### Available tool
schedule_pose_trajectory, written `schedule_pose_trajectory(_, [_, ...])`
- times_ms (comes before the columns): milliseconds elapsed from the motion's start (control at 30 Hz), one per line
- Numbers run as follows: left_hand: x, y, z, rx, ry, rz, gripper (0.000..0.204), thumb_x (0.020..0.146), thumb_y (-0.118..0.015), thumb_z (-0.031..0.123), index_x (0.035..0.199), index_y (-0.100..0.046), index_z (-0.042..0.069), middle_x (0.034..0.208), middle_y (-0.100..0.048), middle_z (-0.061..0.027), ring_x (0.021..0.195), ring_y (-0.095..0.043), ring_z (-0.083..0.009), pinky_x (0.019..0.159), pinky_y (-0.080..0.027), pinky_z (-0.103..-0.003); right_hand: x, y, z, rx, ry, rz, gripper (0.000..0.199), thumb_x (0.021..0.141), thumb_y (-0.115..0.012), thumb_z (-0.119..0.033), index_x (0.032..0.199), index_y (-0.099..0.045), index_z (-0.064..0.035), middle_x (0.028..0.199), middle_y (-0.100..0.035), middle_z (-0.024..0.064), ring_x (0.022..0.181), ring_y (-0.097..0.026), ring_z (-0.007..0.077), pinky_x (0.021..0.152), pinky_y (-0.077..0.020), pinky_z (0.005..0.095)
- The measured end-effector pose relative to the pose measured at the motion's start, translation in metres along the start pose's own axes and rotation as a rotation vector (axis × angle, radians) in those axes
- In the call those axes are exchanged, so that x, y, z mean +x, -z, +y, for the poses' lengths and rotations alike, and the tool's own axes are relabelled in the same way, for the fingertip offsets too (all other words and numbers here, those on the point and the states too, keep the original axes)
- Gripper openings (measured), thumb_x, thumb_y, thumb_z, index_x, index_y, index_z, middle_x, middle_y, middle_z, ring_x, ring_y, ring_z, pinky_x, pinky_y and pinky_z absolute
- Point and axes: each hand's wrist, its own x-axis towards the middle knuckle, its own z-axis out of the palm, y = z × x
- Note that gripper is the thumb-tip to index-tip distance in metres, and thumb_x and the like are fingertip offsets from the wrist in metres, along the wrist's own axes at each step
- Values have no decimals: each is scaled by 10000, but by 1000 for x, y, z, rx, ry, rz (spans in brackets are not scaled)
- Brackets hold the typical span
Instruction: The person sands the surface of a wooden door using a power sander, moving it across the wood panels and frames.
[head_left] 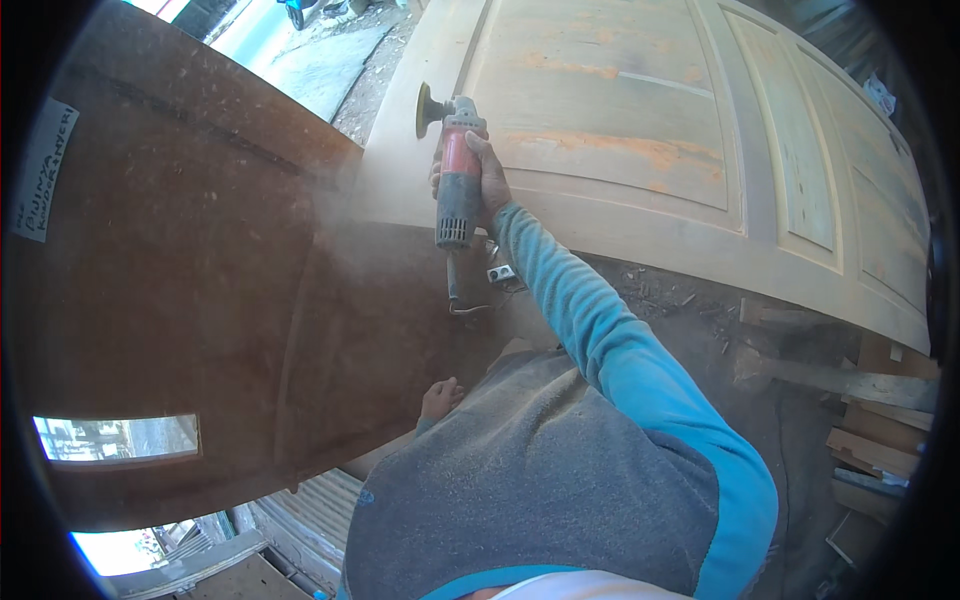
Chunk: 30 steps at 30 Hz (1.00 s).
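My right hand (pixel 490 178) is wrapped round the body of a red and dark grey angle grinder (pixel 460 165). A round sanding disc (pixel 425 110) is fitted at its far end, standing edge-on above the left part of a pale wooden door (pixel 620 185). Whether the disc touches the wood, I cannot tell. From the grinder's near end hangs its cord (pixel 453 285). Lower down, beside my dusty grey top, my left hand (pixel 440 398) is partly in view with its fingers loosely curled; nothing shows in it.
A large brown wooden panel (pixel 200 270) stands at the left, with a paper label (pixel 48 165) and a small opening. Dust hangs in the air. Below the door's near edge lie a white socket block (pixel 500 273) and wood scraps. Boards (pixel 875 440) are stacked at the right.
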Motion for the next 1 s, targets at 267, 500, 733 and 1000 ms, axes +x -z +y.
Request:
schedule_pose_trajectory(267, [41,19,-7,177,-47,-22,499,1037,-639,384,1246,-635,-69,1185,-718,-207,998,-718,-262,882,-577,-377,-44,21,-91,-45,279,110,726,895,-696,-614,1189,-534,30,962,-626,115,789,-691,235,717,-628,388])
schedule_pose_trajectory(500, [119,54,-87,638,-61,-126,554,1021,-626,466,1183,-710,-58,1103,-756,-190,1031,-717,-255,907,-550,-398,-154,63,-205,-31,595,259,652,923,-639,-607,1183,-544,-16,931,-642,138,793,-686,275,719,-618,420])
schedule_pose_trajectory(733, [153,33,-98,780,-63,-112,560,1019,-625,466,1189,-707,-61,1131,-751,-199,1045,-716,-258,914,-548,-401,-248,93,-281,-173,875,290,609,958,-603,-612,1241,-539,-77,1021,-626,148,871,-663,289,779,-604,423])
schedule_pose_trajectory(1000, [85,-61,-14,533,-212,-50,538,1018,-653,420,1263,-666,-58,1173,-731,-211,1062,-716,-272,887,-582,-387,-233,116,-314,-173,774,305,625,941,-578,-664,1251,-512,-126,964,-641,147,799,-665,296,708,-590,434])
